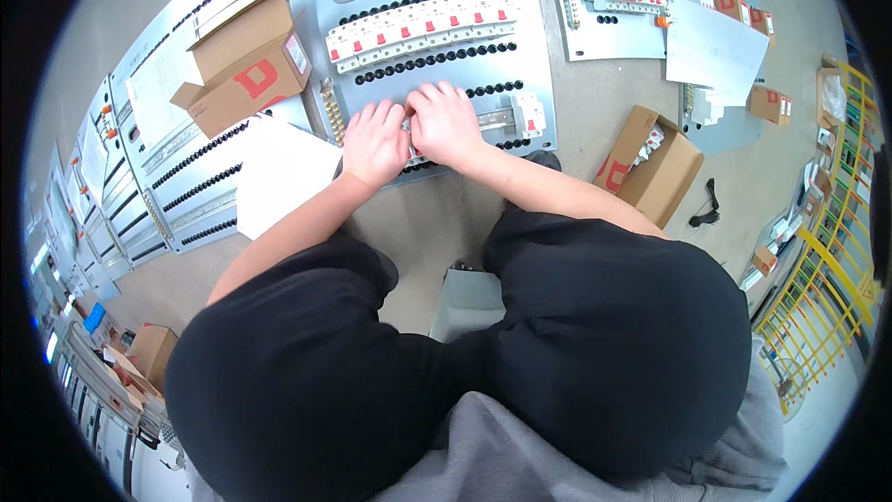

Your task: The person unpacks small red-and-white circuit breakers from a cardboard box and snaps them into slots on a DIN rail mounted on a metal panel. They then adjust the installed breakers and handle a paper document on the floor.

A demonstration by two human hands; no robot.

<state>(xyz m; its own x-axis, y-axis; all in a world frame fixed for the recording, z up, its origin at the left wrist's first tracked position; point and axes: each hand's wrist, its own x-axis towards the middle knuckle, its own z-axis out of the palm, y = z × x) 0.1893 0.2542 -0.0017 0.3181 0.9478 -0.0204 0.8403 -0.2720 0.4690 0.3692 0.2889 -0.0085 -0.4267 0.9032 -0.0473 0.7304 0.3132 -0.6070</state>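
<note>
My left hand (373, 143) and my right hand (445, 125) meet over the lower rail of a grey metal mounting panel (409, 90). Between them a white circuit breaker (414, 156) with a bit of red shows, mostly covered by my curled fingers. Both hands are closed on it at the rail. Right of my right hand, the bare metal rail (495, 119) runs to another white breaker with a red switch (530, 116). Above my hands, a long row of white breakers with red levers (418, 30) is fixed to the panel. A brass terminal strip (332, 112) stands left of my left hand.
An open cardboard box (243, 74) and white paper sheets (283, 167) lie on panels to the left. On the floor at right stand another open box (662, 172) holding breakers and a black cable bundle (708, 204). A smaller panel (604, 33) lies beyond, near a yellow rack (818, 288).
</note>
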